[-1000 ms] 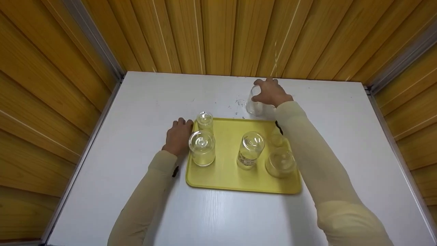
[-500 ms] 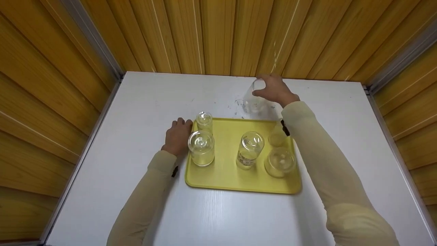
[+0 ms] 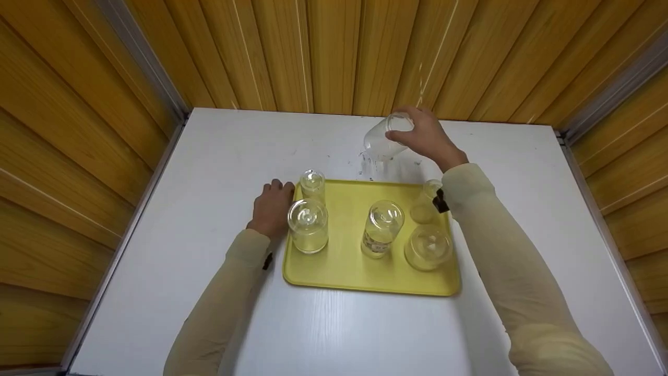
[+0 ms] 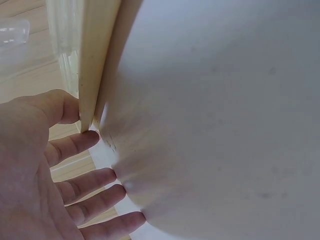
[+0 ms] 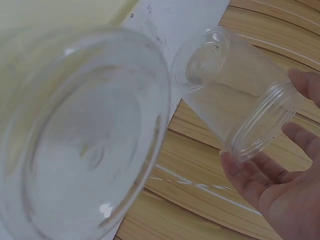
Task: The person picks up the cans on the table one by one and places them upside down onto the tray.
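Note:
My right hand (image 3: 427, 134) grips a clear jar (image 3: 377, 143) near its open mouth, beyond the tray's back edge. In the right wrist view the jar (image 5: 235, 90) is tilted, with thumb and fingers (image 5: 245, 177) around its threaded rim. Whether its base touches the table cannot be told. My left hand (image 3: 271, 209) rests beside the back left corner of a yellow tray (image 3: 344, 274). The left wrist view has the thumb and index finger touching the tray edge (image 4: 97, 55), while the other fingers (image 4: 95, 205) are spread against the table.
Several clear glass vessels stand on the tray: a small one (image 3: 312, 184) and a wide one (image 3: 308, 230) at left, a printed tall one (image 3: 382, 230), a low wide one (image 3: 429, 249) and a small one (image 3: 421, 211) beside my right wrist. Wooden panelling (image 3: 334, 57) borders the white table (image 3: 224, 151).
My right hand has moved slightly right and tilted the jar, so its base swings left and its mouth leans right. The left hand and the tray stay practically where they were.

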A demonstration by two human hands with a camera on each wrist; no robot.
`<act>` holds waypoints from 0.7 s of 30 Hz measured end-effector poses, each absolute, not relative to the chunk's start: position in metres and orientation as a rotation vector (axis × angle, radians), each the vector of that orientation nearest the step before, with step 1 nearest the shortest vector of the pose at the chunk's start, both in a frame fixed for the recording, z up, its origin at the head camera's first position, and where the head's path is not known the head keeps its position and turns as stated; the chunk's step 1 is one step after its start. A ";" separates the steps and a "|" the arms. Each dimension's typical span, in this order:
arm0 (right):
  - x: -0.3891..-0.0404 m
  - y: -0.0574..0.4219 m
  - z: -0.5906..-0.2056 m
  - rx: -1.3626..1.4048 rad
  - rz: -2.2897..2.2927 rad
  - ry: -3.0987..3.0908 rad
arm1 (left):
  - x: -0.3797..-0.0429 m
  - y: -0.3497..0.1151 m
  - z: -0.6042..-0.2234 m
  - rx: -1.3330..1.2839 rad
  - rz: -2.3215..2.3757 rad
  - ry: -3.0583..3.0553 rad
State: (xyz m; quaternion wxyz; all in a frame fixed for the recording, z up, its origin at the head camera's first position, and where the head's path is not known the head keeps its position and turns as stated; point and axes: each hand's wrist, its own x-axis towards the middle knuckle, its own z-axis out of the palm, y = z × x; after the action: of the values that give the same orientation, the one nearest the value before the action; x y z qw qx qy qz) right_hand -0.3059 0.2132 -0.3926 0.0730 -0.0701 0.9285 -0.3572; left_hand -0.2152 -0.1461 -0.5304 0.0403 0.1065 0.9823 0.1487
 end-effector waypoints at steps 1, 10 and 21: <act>-0.305 0.214 -0.392 -0.207 -1.093 2.789 | -0.215 -0.146 -0.530 0.327 0.455 3.009; -0.291 0.218 -0.389 -0.186 -1.250 2.779 | -0.217 -0.146 -0.534 0.316 0.450 2.991; -0.277 0.229 -0.399 -0.162 -1.395 2.783 | -0.215 -0.146 -0.533 0.327 0.483 3.012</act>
State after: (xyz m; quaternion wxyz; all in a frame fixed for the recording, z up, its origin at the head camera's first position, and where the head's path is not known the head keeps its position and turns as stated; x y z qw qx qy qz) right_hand -0.2765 0.2288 -0.3988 0.0123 -0.0518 0.8927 -0.4475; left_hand -0.2148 -0.1461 -0.5330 0.0369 0.1067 0.9811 0.1574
